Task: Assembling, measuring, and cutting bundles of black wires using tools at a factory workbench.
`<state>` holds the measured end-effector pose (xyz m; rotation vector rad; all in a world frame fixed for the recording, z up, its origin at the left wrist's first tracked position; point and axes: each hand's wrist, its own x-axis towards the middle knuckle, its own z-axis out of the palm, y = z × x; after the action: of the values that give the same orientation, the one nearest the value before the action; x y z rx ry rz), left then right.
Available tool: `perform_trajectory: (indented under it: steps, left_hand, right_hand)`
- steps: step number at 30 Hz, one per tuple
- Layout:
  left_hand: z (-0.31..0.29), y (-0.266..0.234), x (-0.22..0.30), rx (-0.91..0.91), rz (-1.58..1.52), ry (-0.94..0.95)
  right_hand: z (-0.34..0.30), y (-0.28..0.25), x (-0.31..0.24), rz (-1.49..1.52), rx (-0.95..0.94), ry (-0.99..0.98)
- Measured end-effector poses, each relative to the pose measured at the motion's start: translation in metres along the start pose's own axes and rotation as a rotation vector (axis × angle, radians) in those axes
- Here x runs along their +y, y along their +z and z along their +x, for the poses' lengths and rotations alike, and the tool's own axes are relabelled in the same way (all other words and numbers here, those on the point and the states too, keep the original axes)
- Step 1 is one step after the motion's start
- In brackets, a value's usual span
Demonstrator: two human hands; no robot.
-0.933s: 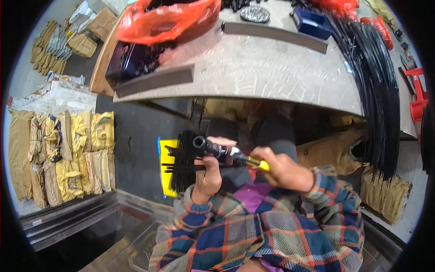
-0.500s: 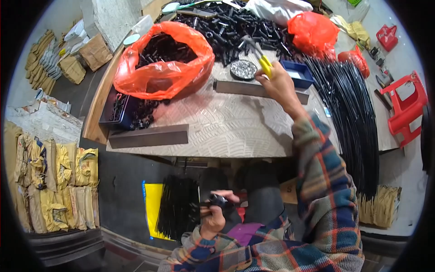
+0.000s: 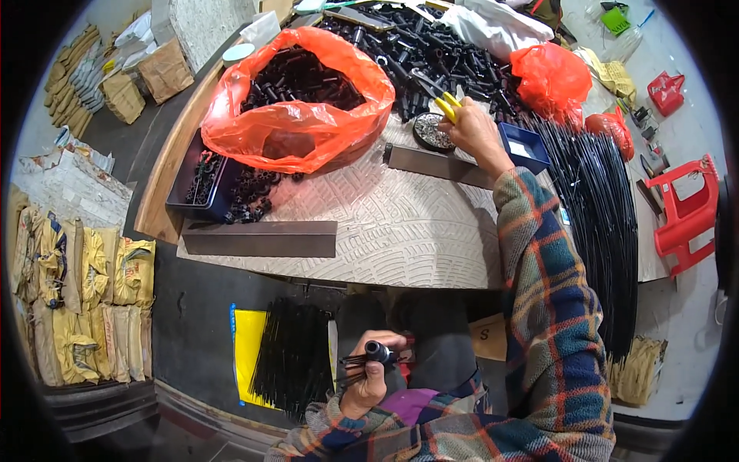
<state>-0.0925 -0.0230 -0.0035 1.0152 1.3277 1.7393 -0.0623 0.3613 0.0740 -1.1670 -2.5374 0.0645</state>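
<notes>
At the lower middle, in front of my lap, my left hand (image 3: 369, 377) is closed round a short black tube (image 3: 377, 353) whose round open end faces up. Thin black rods (image 3: 352, 372) stick out to the left from the same grip. Over the table, my right hand (image 3: 477, 132) grips yellow-handled pliers (image 3: 447, 106), their metal jaws apart and pointing away toward the heap of black tubular parts (image 3: 443, 50). Just left of that hand sits a round dish of small silvery pieces (image 3: 431, 132), partly covered by the fingers.
A red plastic bag (image 3: 300, 127) of black parts stands left, beside a dark blue bin (image 3: 192, 189). Metal bars (image 3: 262, 240) lie on the table (image 3: 385, 231). A blue tray (image 3: 525, 146) and long black rods (image 3: 593, 200) lie right, near a red stool (image 3: 685, 208).
The whole view has shifted slightly. My left hand has turned the black tube's open end upward. My right hand stays near the round dish, with the pliers tilted further left.
</notes>
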Motion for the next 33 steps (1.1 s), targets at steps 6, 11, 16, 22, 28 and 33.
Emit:
perform_trajectory:
  steps: [6, 11, 16, 22, 28, 33]
  left_hand:
    - [-0.004, -0.001, 0.013, -0.016, -0.152, -0.07]
    - [-0.001, 0.0, 0.027, 0.015, -0.068, -0.075]
    - [-0.004, 0.015, 0.038, -0.106, -0.056, -0.081]
    - [-0.015, 0.014, 0.034, 0.003, -0.053, -0.043]
    - [-0.007, 0.006, 0.033, 0.092, -0.024, -0.028]
    - [-0.005, 0.025, 0.048, -0.016, -0.024, -0.012]
  right_hand:
    - [-0.018, -0.005, -0.002, 0.38, 0.122, 0.127]
    - [-0.134, -0.045, -0.054, 0.913, 0.048, -0.335]
    - [-0.087, -0.033, -0.031, 0.504, 0.241, -0.172]
    - [-0.023, -0.007, -0.005, 0.255, 0.056, 0.096]
    - [-0.099, -0.034, -0.026, 0.884, 0.07, -0.005]
    - [-0.248, -0.062, -0.088, 1.645, -0.28, 0.251]
